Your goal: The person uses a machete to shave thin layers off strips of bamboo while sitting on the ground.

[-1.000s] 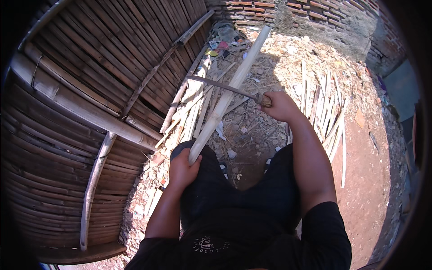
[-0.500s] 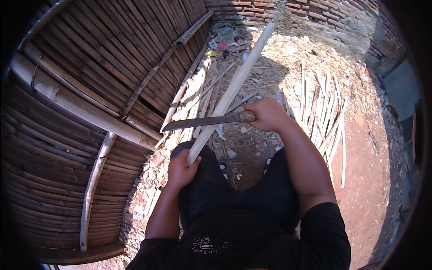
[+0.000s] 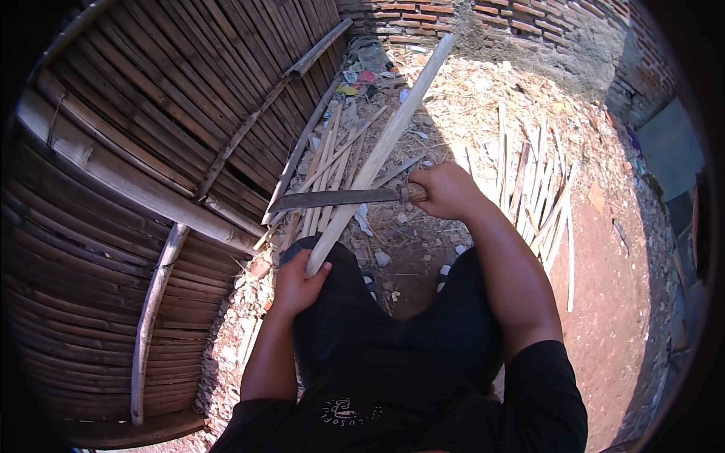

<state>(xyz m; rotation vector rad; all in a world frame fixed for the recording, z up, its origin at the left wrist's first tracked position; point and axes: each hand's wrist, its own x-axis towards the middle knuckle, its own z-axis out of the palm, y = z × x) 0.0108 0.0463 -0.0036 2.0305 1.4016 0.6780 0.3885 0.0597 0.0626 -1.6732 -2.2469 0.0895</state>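
Note:
A long pale strip of split bamboo (image 3: 396, 130) slants from my left thigh up and away to the right. My left hand (image 3: 299, 278) is closed around its near end, thumb along the side. In my right hand (image 3: 447, 190) is the wooden handle of a machete (image 3: 332, 198), gripped in a fist. Its long dark blade points left and lies across the strip, a little way above my left hand. Whether the edge bites into the bamboo I cannot tell.
Split bamboo strips lie on the ground at the left (image 3: 326, 170) and in a larger pile at the right (image 3: 538, 181). A bamboo-slat wall (image 3: 174, 98) stands close on my left. A brick wall (image 3: 521, 26) closes the far side. Shavings and rubble cover the ground.
The view has shifted slightly. Both hands keep their grips, and the blade still crosses the bamboo strip at nearly the same place.

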